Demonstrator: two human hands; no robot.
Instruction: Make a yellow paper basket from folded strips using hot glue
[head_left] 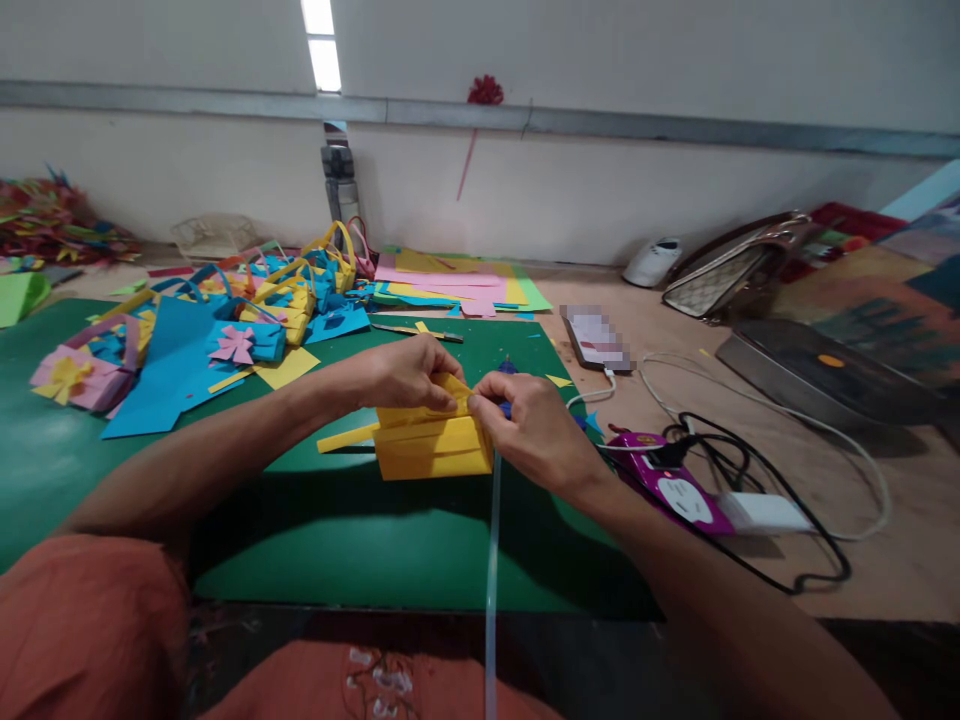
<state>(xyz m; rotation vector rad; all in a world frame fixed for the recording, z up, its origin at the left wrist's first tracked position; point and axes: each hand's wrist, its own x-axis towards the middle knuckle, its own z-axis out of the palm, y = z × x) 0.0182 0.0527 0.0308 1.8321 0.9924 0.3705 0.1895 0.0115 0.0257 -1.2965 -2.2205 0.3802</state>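
A small yellow paper box point(435, 450) stands over the green mat in front of me, with a narrow yellow paper strip point(346, 438) sticking out at its left. My left hand point(409, 375) pinches the box's upper edge, thumb and fingers closed on the folded paper. At the upper right corner, my right hand point(529, 425) has its thumb and fingertips pressed on the same box, close to the left thumb. A long translucent glue stick point(493, 590) runs from beside the box down toward my lap. Behind my right hand, a blue object point(508, 368) is mostly hidden.
Several small paper baskets point(281, 310) and blue paper sheets point(161, 370) lie to the left on the green mat point(315, 550). A utility knife point(420, 333) rests behind. On the right are a phone point(596, 338), a purple power strip point(671, 485), cables and a handbag point(735, 270).
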